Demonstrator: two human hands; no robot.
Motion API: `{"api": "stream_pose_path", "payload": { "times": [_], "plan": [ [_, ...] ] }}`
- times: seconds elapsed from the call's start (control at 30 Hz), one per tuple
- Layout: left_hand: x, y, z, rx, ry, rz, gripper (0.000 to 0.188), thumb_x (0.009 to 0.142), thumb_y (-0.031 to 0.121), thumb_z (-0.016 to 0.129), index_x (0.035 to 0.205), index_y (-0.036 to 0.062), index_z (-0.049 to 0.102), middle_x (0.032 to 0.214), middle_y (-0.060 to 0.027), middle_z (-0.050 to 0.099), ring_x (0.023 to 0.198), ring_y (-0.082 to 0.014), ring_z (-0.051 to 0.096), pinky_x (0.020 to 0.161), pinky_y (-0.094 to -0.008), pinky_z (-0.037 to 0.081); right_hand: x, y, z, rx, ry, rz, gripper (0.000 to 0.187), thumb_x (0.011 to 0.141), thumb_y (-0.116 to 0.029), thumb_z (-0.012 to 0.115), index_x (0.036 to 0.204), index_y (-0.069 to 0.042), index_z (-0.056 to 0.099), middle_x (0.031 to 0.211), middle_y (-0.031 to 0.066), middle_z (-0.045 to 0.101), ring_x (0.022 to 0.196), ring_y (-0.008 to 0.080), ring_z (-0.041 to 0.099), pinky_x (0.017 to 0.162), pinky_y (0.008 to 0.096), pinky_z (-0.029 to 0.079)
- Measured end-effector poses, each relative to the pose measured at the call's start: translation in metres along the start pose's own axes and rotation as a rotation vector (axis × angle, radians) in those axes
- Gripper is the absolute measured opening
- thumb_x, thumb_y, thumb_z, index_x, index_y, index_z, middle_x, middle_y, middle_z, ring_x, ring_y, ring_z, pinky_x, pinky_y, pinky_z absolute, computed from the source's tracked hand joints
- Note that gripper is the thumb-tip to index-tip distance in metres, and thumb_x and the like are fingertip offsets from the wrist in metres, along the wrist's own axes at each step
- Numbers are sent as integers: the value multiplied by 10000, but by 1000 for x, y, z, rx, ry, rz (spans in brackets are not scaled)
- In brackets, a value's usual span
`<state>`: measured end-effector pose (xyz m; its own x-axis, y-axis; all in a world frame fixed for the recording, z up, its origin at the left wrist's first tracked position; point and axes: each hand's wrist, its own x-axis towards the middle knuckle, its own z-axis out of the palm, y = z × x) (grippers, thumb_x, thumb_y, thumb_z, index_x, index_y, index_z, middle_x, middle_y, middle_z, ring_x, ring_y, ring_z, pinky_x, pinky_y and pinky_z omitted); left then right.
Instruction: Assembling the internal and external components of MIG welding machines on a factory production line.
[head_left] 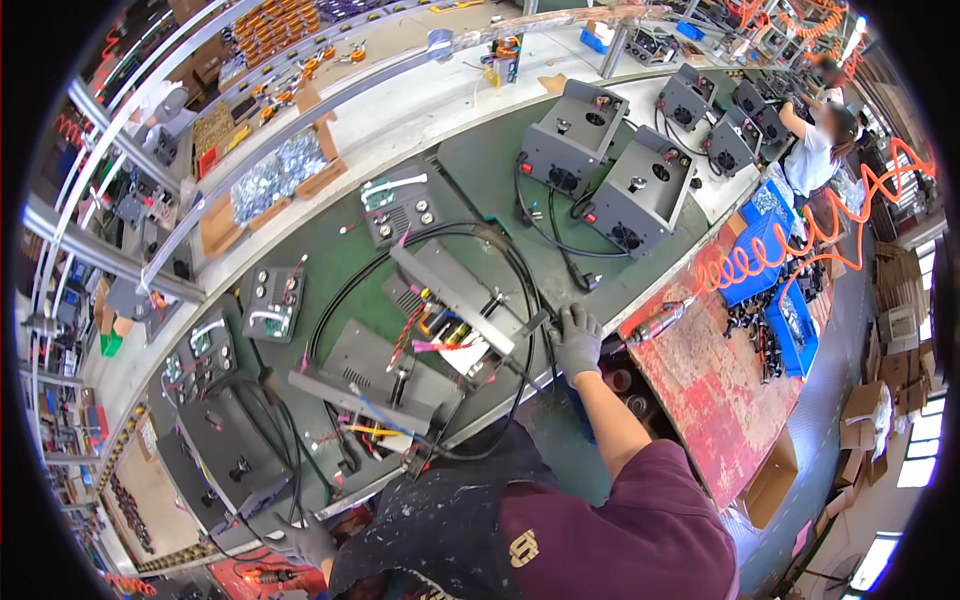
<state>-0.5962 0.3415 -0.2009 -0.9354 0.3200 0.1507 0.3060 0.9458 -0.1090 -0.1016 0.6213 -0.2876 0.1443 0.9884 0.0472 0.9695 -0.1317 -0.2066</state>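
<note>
My right hand (577, 342), in a grey glove, is at the bench's front edge with its fingers stretched out and apart. It is beside a loop of black cable (530, 285) and the corner of an opened dark grey metal housing (470, 300) with coloured wires and boards inside. My left hand (303, 540), also gloved, is low at the left near a closed dark grey housing (235, 455) and its black cords. Its fingers look spread, and nothing shows in them. Between my hands, a second opened housing (375, 390) lies tilted with wires hanging out.
Several panels with white handles, one a control panel (275, 302), lie on the green bench. Grey housings with fans (640, 190) stand far right. A red-topped table (710, 370) holds an air screwdriver (655, 322) on an orange coiled hose (750, 262), beside blue bins (795, 330). A co-worker (815, 150) stands beyond.
</note>
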Motion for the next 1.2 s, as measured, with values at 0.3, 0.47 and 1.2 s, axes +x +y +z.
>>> {"api": "stream_pose_path", "payload": {
  "times": [0.3, 0.47, 1.2],
  "plan": [
    [-7, 52, 62, -239, -476, 384, 722, 730, 259, 738, 1373, 163, 425, 1330, -225, 413, 1228, -399, 431, 975, -464, 407, 23, 13, 13, 36, 83, -13, 611, 741, -170, 654, 1326, -143, 480, 1324, 110, 442, 1222, 325, 413, 1051, 460, 312],
    [0, 69, 80, -313, -571, 398, 610, 741, 230, 736, 1292, 140, 492, 1186, -245, 511, 1063, -417, 560, 879, -448, 467, 40, 24, 6, -29, 60, 22, 596, 747, -183, 665, 1316, -151, 491, 1308, 105, 456, 1225, 315, 418, 1048, 461, 314],
    [73, 46, 102, -125, -401, 669, 655, 887, 444, 515, 1473, 252, 297, 1544, -174, 155, 1437, -370, 96, 1107, -547, 178, -112, -34, -38, 286, -52, 186, 360, 875, -104, 578, 1233, -72, 573, 1190, 118, 555, 1077, 293, 560, 886, 393, 457]
  ]
}}
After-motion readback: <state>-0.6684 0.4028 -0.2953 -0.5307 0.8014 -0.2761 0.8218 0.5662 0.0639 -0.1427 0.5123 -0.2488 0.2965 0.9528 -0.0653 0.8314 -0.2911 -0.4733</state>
